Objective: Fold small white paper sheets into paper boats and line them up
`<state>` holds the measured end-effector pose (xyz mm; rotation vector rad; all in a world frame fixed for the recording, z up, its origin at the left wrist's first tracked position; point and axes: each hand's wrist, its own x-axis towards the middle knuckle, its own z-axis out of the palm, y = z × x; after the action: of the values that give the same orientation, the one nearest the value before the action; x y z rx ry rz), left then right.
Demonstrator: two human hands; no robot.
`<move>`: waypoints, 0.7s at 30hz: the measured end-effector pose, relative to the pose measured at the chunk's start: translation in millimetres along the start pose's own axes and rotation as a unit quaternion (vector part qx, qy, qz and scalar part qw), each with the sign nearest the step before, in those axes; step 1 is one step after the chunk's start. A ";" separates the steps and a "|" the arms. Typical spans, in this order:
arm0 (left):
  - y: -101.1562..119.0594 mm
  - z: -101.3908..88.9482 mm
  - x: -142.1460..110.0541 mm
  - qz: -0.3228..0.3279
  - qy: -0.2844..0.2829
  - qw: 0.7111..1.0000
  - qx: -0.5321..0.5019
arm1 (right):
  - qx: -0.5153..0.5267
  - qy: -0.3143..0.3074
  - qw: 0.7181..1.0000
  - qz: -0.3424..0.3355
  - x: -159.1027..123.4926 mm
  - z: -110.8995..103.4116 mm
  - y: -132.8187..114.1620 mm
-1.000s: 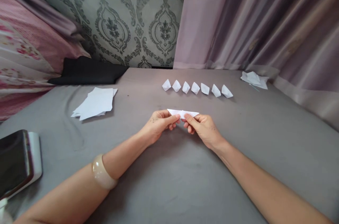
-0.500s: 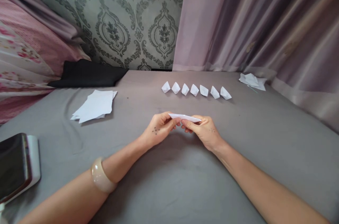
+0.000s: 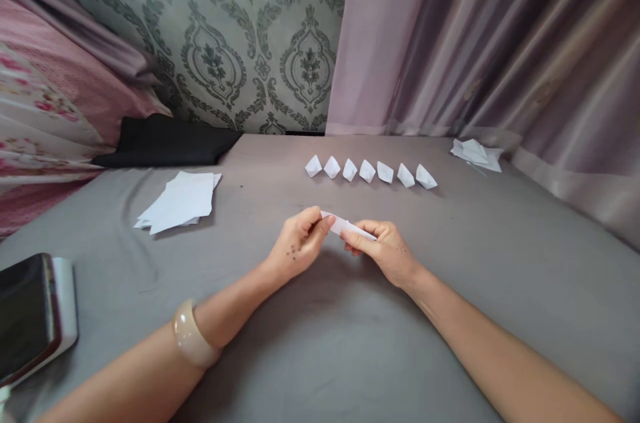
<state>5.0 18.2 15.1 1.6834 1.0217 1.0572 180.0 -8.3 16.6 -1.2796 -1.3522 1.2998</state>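
Between your left hand point(image 3: 295, 243) and right hand point(image 3: 387, 243) runs a slim strip point(image 3: 342, 227) of folded white paper, smooth-faced, straight-edged and slanting down toward your right. Your left thumb and curled fingers pinch its left end; your right thumb presses flat on the near face, a little right of the middle, with your other fingers bent behind and below. The right end lies along your right index finger; how many layers are folded in there seems too small to judge.

A glossy, pale bangle point(image 3: 195, 336) rings your left forearm. Under your arms spreads soft grey cloth point(image 3: 320, 343), faintly wrinkled. Just beyond your hands stand seven creased, pointed paper pieces point(image 3: 367, 170) in a row. Left of them lies an uneven stack point(image 3: 180, 203) of flat white sheets; far right, crumpled-looking scraps point(image 3: 475, 153) sit near the satiny mauve curtain point(image 3: 480, 50). Matte black fabric point(image 3: 170, 142) lies before the scroll-patterned wallpaper point(image 3: 213, 63).
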 end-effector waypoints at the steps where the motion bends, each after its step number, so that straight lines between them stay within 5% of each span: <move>1: -0.1 0.2 -1.0 0.021 0.011 0.999 0.027 | -0.021 -0.004 1.000 -0.004 -0.6 0.3 -1.4; 6: -3.7 0.3 -0.9 0.047 0.024 0.996 0.069 | -0.074 0.000 0.997 -0.017 -1.1 3.0 -1.8; 10: -9.8 1.1 5.9 -0.065 0.000 0.997 -0.039 | -0.163 0.050 0.985 -0.015 -1.0 7.1 8.5; 14: -12.3 6.0 9.2 -0.168 -0.009 0.963 -0.212 | -0.317 0.090 0.932 -0.155 -3.7 13.2 17.3; 21: -13.5 8.7 7.4 -0.204 0.006 0.940 -0.275 | -0.383 0.074 0.902 -0.185 -9.0 21.0 18.5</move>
<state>12.9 26.7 1.7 0.9636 0.9199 0.9595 162.5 -21.0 -3.3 -1.4737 -1.9693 0.3821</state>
